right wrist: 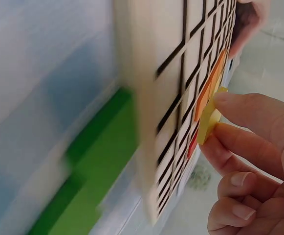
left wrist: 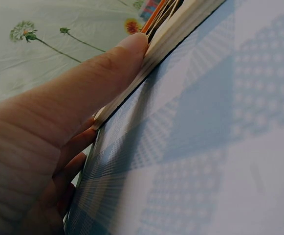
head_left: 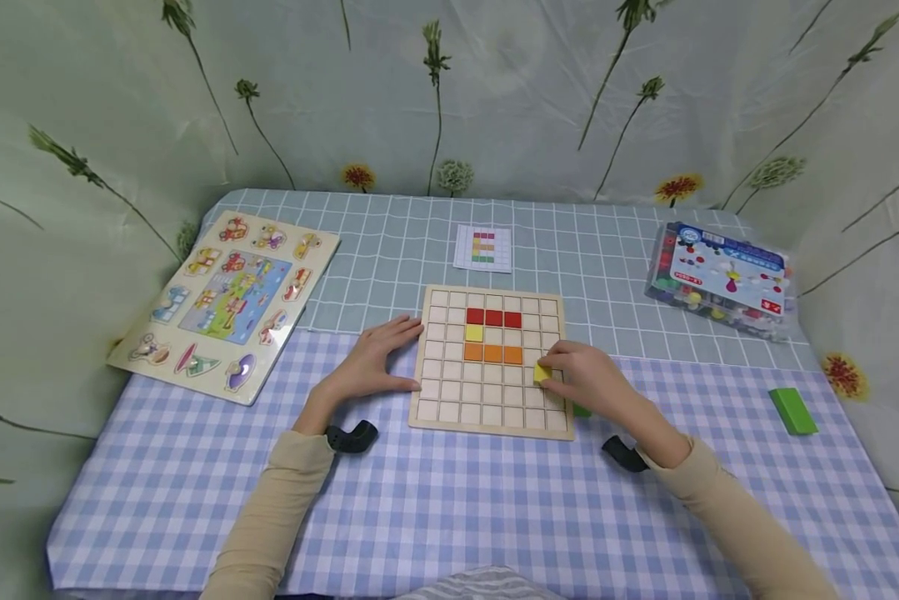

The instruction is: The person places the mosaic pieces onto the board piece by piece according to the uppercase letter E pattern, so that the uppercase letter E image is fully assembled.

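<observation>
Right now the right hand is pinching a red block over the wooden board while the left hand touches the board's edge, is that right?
No, the right hand pinches a yellow block, not red, over the wooden board, as the head view shows; the left hand touches its edge.

No legible text — label (head_left: pixel 730 267) on the plastic box (head_left: pixel 707 310), right side of the counter (head_left: pixel 494 500), carries print plus red patches with white characters — too small to read.
</observation>
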The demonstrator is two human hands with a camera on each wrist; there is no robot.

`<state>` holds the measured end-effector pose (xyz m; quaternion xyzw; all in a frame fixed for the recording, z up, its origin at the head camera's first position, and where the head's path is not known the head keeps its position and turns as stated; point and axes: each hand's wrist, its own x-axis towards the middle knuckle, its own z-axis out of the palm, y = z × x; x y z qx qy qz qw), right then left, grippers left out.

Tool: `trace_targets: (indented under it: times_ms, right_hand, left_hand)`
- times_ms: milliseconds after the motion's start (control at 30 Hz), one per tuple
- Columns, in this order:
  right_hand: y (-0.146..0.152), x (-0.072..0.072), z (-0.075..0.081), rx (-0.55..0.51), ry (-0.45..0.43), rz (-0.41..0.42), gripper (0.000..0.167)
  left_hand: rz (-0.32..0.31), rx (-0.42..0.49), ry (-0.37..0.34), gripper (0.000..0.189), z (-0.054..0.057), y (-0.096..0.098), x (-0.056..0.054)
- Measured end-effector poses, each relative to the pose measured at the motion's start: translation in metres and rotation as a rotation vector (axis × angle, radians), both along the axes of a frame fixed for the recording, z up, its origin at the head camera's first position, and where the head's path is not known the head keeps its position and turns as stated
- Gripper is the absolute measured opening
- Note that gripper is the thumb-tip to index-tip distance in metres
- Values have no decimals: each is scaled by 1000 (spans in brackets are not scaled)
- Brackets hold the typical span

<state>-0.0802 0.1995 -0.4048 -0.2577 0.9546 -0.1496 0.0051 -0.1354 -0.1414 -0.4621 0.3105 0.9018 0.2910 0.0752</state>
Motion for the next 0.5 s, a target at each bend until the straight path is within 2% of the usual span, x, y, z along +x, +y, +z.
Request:
trace_targets:
  times_ms: [267,500]
  right_hand:
    - [-35,-11,1,-25,1,72,24]
    - [-54,-18,-4,-5,0,126,23]
  left_hand:
    - [-5,-8,-1,91,0,0,-1]
    - [0,-16,4,91,3,1,-1]
